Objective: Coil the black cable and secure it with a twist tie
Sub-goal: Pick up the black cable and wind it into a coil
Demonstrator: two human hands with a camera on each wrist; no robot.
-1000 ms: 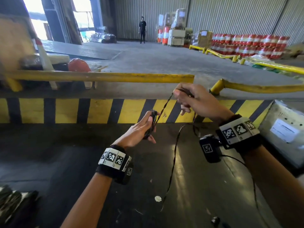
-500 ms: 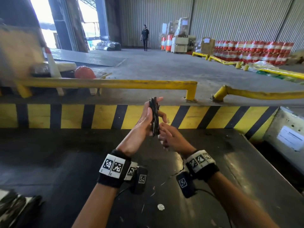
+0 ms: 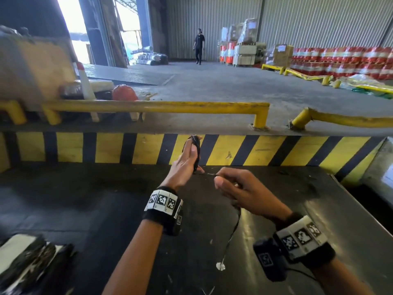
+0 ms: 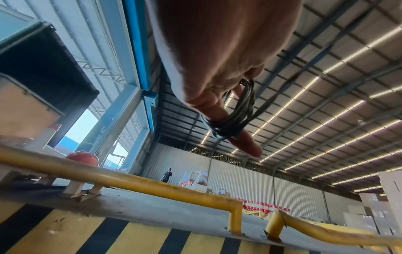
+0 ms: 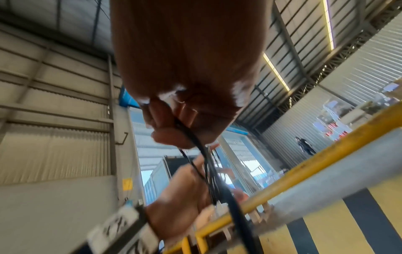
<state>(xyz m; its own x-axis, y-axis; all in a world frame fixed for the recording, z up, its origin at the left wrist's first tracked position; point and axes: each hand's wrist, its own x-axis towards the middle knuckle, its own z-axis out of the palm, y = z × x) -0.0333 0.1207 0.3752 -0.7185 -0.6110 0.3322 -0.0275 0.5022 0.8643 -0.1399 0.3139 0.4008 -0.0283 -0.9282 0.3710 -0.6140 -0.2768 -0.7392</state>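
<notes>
The black cable (image 3: 197, 149) is wound in several turns round the straight fingers and thumb of my left hand (image 3: 188, 159), held upright over the dark table (image 3: 85, 199). The left wrist view shows the coil (image 4: 236, 118) looped round one outstretched finger. Just to the right, my right hand (image 3: 232, 186) pinches the free strand (image 3: 209, 173) between thumb and fingers. The rest of the cable (image 3: 234, 228) hangs below that hand to the table. In the right wrist view the pinched cable (image 5: 195, 139) runs down past my left hand (image 5: 182, 197). I cannot make out a twist tie.
A small white scrap (image 3: 220, 266) lies on the table where the hanging cable ends. A black-and-white bundle (image 3: 27, 265) sits at the near left corner. A yellow-black striped edge (image 3: 265, 149) and a yellow rail (image 3: 159, 107) bound the far side. A person (image 3: 199, 45) walks far off.
My right hand has come out from beside the coil to the right and towards me, drawing a short strand taut. The left hand keeps the coil upright.
</notes>
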